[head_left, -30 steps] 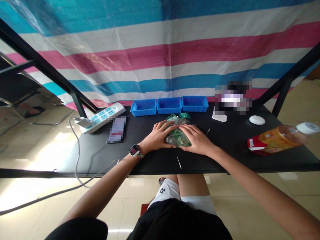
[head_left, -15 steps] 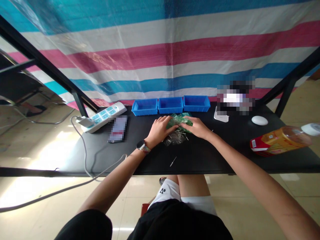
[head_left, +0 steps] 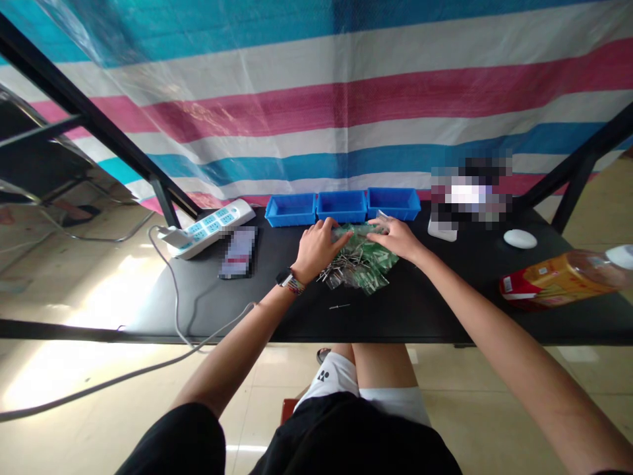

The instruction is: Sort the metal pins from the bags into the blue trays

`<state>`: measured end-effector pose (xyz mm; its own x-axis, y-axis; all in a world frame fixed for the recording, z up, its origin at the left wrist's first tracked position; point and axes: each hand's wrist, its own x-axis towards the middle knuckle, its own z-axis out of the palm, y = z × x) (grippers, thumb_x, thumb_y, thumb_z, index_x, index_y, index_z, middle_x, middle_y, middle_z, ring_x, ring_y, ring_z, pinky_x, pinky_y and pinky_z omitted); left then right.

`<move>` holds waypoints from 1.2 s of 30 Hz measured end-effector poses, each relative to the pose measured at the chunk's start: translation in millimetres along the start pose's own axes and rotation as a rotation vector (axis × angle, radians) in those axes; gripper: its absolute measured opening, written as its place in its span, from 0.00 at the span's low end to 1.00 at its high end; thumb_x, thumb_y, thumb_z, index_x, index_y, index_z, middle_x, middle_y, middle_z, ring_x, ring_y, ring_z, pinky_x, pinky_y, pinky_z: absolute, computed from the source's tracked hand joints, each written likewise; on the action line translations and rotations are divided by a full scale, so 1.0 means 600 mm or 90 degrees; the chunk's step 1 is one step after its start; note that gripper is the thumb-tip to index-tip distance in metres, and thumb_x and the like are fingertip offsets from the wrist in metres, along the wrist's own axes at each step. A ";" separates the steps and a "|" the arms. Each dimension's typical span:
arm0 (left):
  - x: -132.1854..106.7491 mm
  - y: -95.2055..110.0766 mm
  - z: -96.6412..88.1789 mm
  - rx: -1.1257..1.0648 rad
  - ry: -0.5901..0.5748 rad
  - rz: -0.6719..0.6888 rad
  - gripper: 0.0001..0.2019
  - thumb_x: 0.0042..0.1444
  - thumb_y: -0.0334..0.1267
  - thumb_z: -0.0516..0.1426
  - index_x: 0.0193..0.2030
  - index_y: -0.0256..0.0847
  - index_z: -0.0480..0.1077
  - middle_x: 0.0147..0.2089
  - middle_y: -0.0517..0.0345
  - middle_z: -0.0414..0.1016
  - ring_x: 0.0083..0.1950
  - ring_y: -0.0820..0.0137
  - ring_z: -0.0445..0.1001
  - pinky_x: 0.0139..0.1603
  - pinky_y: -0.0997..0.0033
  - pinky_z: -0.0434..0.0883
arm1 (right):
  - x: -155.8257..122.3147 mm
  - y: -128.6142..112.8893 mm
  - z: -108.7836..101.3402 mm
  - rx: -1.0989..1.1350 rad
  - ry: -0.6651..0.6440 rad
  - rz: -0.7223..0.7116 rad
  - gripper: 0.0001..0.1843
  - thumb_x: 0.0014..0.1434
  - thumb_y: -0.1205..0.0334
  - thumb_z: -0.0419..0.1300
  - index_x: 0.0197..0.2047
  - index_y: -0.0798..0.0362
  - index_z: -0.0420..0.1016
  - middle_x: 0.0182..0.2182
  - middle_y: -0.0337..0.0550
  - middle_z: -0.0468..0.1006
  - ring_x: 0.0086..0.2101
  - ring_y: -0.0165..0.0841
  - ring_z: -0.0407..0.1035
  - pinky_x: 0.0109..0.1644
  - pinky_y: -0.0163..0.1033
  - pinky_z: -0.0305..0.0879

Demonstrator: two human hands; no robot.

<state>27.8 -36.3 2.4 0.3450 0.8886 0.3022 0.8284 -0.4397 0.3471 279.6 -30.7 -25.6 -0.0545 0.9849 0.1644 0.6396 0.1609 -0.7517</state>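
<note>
Worn on the head, the camera looks forward and down over the nearby black table (head_left: pixel 386 320)

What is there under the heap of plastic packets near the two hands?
Around the plastic packets the black tabletop shows, and thin metallic pieces lie among them. What lies directly under the heap is covered, so I cannot tell.

This looks like a makeshift indoor workstation: a black table (head_left: pixel 425 316) between dark metal bars (head_left: pixel 106 135), a striped plastic sheet (head_left: pixel 277 99) hanging behind, small blue bins (head_left: pixel 341 216) in a row, a power strip (head_left: pixel 220 226), and shiny floor tiles (head_left: pixel 494 422) underneath.
</note>
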 end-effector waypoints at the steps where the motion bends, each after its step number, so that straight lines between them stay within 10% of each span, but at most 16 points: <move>1: -0.002 -0.002 0.001 0.005 0.001 0.008 0.28 0.70 0.62 0.56 0.59 0.38 0.73 0.51 0.44 0.80 0.52 0.54 0.79 0.56 0.58 0.72 | 0.000 0.006 -0.001 -0.014 0.020 0.000 0.27 0.56 0.51 0.72 0.56 0.53 0.84 0.47 0.52 0.85 0.45 0.48 0.80 0.57 0.55 0.76; 10: -0.045 -0.043 -0.008 -0.046 -0.129 0.130 0.44 0.68 0.69 0.53 0.83 0.47 0.52 0.83 0.39 0.50 0.82 0.41 0.51 0.77 0.35 0.55 | -0.056 0.019 -0.033 -0.048 0.001 -0.160 0.39 0.63 0.48 0.68 0.74 0.48 0.68 0.63 0.56 0.75 0.62 0.53 0.72 0.70 0.62 0.68; 19: -0.086 -0.041 0.012 -0.021 -0.183 0.171 0.49 0.67 0.72 0.50 0.84 0.42 0.48 0.86 0.35 0.41 0.85 0.39 0.44 0.80 0.33 0.49 | -0.113 0.018 0.014 -0.216 -0.080 -0.233 0.45 0.73 0.42 0.57 0.84 0.46 0.44 0.79 0.58 0.53 0.77 0.58 0.50 0.79 0.71 0.48; 28: -0.127 0.017 0.020 -0.061 -0.100 0.067 0.49 0.69 0.70 0.49 0.85 0.42 0.40 0.85 0.33 0.42 0.85 0.38 0.38 0.79 0.30 0.50 | -0.108 0.011 0.004 -0.178 -0.043 -0.245 0.43 0.73 0.40 0.56 0.82 0.49 0.50 0.76 0.60 0.59 0.74 0.56 0.56 0.78 0.65 0.55; 36: -0.135 -0.016 -0.016 -0.001 -0.189 0.294 0.53 0.59 0.74 0.58 0.85 0.53 0.48 0.87 0.44 0.40 0.85 0.33 0.34 0.80 0.27 0.44 | -0.055 0.017 0.005 -0.129 -0.056 -0.210 0.39 0.74 0.39 0.53 0.79 0.52 0.59 0.75 0.58 0.63 0.74 0.53 0.58 0.79 0.62 0.56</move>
<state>-12.5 -105.0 -16.6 0.7824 0.6019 0.1598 0.5607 -0.7925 0.2398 285.6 -61.1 -40.3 -0.3420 0.8855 0.3146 0.7144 0.4624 -0.5251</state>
